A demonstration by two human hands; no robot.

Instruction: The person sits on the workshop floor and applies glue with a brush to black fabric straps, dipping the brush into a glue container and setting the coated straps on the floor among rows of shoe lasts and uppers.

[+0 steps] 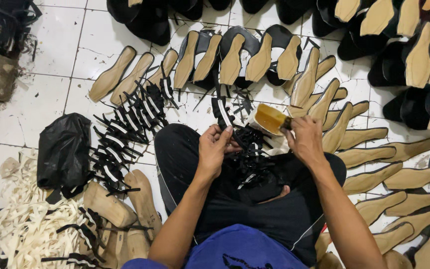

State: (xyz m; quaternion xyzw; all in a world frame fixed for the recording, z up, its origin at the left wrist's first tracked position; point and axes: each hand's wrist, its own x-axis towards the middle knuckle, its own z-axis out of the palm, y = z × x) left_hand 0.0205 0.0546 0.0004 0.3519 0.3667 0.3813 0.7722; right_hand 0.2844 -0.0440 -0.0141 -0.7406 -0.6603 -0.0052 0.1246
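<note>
Strap — long axis away, upward

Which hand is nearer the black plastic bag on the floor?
Left. The left hand is over the lap, closer to the black plastic bag. The right hand, holding a brush, is farther away on the other side.

Glossy white floor tiles, matt tan insoles (cardboard-like), crinkled black plastic bag

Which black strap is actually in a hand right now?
The black strap with the white stripe, pinched in the left hand above the lap. The other straps lie loose on the tile floor or in the lap.
</note>
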